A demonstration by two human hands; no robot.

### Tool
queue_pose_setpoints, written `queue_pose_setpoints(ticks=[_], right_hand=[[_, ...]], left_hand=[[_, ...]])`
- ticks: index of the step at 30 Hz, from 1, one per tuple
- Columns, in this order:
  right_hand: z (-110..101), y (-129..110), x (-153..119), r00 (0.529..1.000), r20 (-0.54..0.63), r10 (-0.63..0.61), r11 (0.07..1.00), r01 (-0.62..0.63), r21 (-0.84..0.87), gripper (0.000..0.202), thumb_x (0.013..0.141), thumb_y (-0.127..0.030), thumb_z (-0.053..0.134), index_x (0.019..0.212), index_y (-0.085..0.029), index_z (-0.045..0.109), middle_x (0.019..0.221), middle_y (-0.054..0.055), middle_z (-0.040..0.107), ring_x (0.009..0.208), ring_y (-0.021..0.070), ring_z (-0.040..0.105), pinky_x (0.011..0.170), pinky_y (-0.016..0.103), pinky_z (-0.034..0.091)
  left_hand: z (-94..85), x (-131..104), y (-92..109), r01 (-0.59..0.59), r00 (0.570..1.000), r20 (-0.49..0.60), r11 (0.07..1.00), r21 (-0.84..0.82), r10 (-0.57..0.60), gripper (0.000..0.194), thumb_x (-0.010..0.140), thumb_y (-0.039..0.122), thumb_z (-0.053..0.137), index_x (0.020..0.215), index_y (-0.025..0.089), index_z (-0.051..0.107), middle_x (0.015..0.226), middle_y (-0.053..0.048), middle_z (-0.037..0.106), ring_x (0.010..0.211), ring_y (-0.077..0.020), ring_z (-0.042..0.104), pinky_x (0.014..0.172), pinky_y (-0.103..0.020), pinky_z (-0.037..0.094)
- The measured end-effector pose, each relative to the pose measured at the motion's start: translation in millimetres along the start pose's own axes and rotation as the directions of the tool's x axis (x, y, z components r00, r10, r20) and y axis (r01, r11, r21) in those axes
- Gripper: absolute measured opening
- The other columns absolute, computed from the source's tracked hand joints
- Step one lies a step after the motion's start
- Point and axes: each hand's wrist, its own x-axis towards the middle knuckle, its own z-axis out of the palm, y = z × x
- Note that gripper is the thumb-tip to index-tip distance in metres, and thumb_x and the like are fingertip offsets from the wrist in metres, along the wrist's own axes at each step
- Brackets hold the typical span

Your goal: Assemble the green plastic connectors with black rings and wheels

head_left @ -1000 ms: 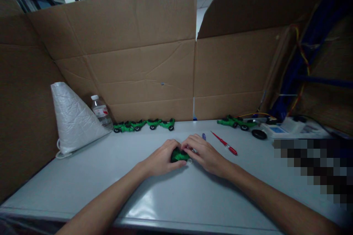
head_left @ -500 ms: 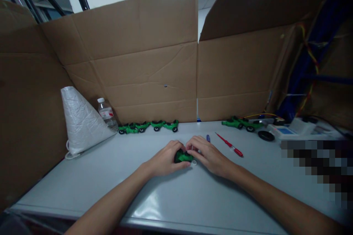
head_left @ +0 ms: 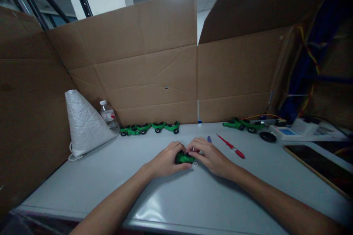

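Note:
A small green toy car (head_left: 185,158) is between my hands over the grey-white table (head_left: 176,198). My left hand (head_left: 167,159) wraps round its left side, thumb along the near side. My right hand (head_left: 208,156) is at the car's upper right, its thumb and fingers pinched together; what they hold, if anything, is too small to name. A small clear round piece (head_left: 195,164) shows by the car's right end. Beyond my right hand lie a blue item (head_left: 209,139), partly hidden, and a red screwdriver (head_left: 231,147).
Green toy cars stand along the back, several at left (head_left: 172,127) and others at right (head_left: 234,123). A silvery bag (head_left: 85,128) and bottle (head_left: 109,115) stand left. A black ring (head_left: 267,137), power strip (head_left: 286,132) and phone (head_left: 317,165) lie right. Cardboard walls (head_left: 149,77) enclose the table.
The view has shifted slightly, so the scene sits a little lower and to the right. Both hands keep nearly the same pose around the green car. The phone, blurred out before, now shows.

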Motion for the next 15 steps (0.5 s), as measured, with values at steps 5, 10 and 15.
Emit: queue_pose_setpoints(ticks=[5,10,15], right_hand=[[-1.9,-0.5,-0.1,1.0,0.006,-0.012,1.0,0.012,0.023,0.014,0.106,-0.02,0.057,0.104,-0.024,0.071,0.102,0.005,0.069,0.103,0.0243,0.06,0.091,0.037,0.044],[0.8,-0.6,0.6,0.998,-0.009,0.061,0.996,-0.06,0.059,0.01,0.104,-0.024,0.059,0.1,-0.023,0.069,0.1,0.005,0.069,0.101,0.0243,0.06,0.09,0.037,0.044],[8.5,1.8,0.1,0.988,-0.033,0.153,0.98,-0.147,0.133,0.004,0.1,-0.021,0.063,0.097,-0.022,0.065,0.096,0.003,0.065,0.094,0.0217,0.059,0.085,0.034,0.044]], left_hand=[[0.8,-0.6,-1.6,0.008,1.0,-0.005,1.0,0.004,-0.008,0.039,0.093,0.052,0.075,0.114,0.022,0.061,0.116,-0.01,0.064,0.114,-0.0279,0.059,0.1,-0.037,0.048],[-0.1,-0.7,-1.1,0.007,1.0,0.0,1.0,0.001,-0.007,0.04,0.093,0.053,0.075,0.115,0.022,0.063,0.115,-0.009,0.064,0.113,-0.0277,0.059,0.099,-0.037,0.048],[-0.4,-0.6,-0.2,0.0,1.0,0.0,1.0,-0.005,0.0,0.04,0.092,0.053,0.075,0.115,0.022,0.064,0.116,-0.01,0.064,0.113,-0.0276,0.059,0.099,-0.038,0.048]])
